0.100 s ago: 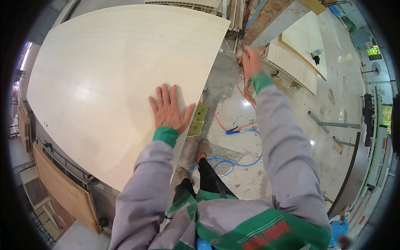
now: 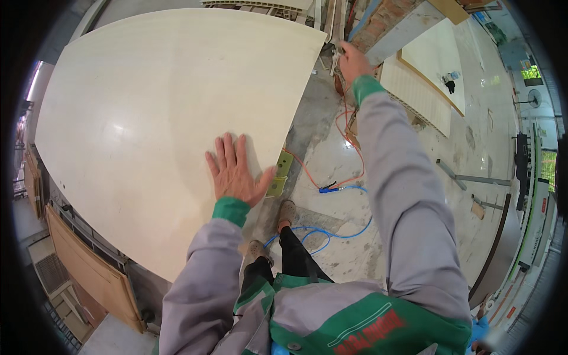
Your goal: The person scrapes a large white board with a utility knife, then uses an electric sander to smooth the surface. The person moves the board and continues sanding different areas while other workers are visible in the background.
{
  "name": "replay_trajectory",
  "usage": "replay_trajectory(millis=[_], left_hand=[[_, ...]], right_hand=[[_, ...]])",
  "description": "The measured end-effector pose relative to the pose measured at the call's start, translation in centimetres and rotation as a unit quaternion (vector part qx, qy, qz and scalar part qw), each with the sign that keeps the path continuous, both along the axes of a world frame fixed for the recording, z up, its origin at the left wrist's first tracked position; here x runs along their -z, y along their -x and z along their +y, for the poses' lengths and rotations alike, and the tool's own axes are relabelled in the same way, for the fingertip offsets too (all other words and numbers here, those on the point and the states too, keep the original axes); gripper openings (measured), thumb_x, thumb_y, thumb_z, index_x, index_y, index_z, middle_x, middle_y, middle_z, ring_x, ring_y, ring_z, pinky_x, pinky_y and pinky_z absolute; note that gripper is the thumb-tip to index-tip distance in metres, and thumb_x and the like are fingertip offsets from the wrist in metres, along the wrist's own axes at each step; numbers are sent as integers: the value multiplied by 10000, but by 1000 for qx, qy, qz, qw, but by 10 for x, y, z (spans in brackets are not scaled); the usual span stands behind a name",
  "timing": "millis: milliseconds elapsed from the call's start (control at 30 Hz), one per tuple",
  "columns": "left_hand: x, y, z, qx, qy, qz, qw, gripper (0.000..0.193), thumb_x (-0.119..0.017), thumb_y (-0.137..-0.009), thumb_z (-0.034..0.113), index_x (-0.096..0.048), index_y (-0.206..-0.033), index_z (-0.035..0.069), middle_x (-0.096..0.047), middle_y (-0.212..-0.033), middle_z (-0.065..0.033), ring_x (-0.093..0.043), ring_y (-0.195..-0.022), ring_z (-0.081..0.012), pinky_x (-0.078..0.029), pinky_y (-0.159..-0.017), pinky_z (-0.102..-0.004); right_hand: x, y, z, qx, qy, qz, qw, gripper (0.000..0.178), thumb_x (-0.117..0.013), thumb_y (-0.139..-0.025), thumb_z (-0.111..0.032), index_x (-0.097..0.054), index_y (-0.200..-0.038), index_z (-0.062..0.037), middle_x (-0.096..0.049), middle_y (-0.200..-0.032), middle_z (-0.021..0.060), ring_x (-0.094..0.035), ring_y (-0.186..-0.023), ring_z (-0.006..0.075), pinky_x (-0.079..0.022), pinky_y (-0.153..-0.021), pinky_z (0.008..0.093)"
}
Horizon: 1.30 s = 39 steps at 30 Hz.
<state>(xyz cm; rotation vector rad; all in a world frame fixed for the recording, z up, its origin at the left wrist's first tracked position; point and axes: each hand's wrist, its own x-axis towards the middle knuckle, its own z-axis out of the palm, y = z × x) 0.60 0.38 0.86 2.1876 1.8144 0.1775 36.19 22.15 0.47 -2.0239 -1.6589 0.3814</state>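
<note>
A large cream-coloured panel (image 2: 136,89) with a smooth face fills the left side of the view. My left hand (image 2: 236,176) lies flat on it near its right edge, fingers spread and thumb toward the edge. Stretched far forward, my right hand (image 2: 355,64) is just beyond the panel's far right corner, close to a brick pillar. Its fingers are curled around something small that blur and the hand itself hide.
A blue air blow gun (image 2: 329,190) on an orange and blue hose lies on the floor to my right. The brick pillar (image 2: 384,26) stands ahead right. Stacked panels (image 2: 414,103) lie beyond it. Brown boards (image 2: 89,260) lean at the left.
My right hand has moved farther away, toward the panel's far corner. My left hand sits slightly nearer to me on the panel, still flat.
</note>
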Motion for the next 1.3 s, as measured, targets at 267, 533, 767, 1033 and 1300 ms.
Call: replay_trajectory(millis=[267, 533, 767, 1033, 1300], left_hand=[[-14, 4, 12, -7, 63, 10, 998, 1095, -680, -827, 638, -242, -1616, 17, -171, -1685, -291, -59, -1591, -444, 8, -1254, -629], [8, 11, -1, 5, -29, -33, 999, 962, -603, -905, 579, -266, -1610, 18, -227, -1671, -286, -119, -1581, -452, -1, -1245, -648], [32, 61, -3, 21, -2, -424, 905, 680, -441, -994, 320, -329, -1587, 7, -369, -1640, -205, -231, -1567, -385, -78, -1292, -498], [42, 245, -185, 109, -61, -149, 981, 679, -456, -1030, 349, -301, -1608, 30, -288, -1678, -207, -180, -1582, -390, -94, -1294, -502], [23, 263, -235, 99, -26, 7, 995, 779, -523, -1025, 458, -273, -1615, 15, -220, -1697, -230, -150, -1589, -396, -87, -1293, -532]], right_hand=[[10, 10, 84, -95, 12, -162, 982, 446, -482, -1021, -139, -592, -1436, -259, -728, -1139, 214, -680, -1034, 426, -527, -899, 516], [19, 60, -9, -160, 30, -170, 972, 466, -490, -981, -79, -603, -1394, -260, -720, -1177, 191, -687, -1046, 405, -546, -884, 499], [9, 197, -235, -192, 101, -168, 962, 430, -487, -981, -105, -607, -1376, -226, -717, -1096, 198, -685, -1007, 407, -543, -853, 505], [-11, 394, -608, -433, 166, 20, 886, 364, -496, -978, -236, -629, -1316, -215, -688, -1018, 165, -697, -903, 405, -550, -708, 547], [-1, 356, -545, -168, 106, -46, 979, 384, -497, -965, -131, -609, -1330, -171, -698, -1046, 160, -690, -854, 416, -548, -683, 533]])
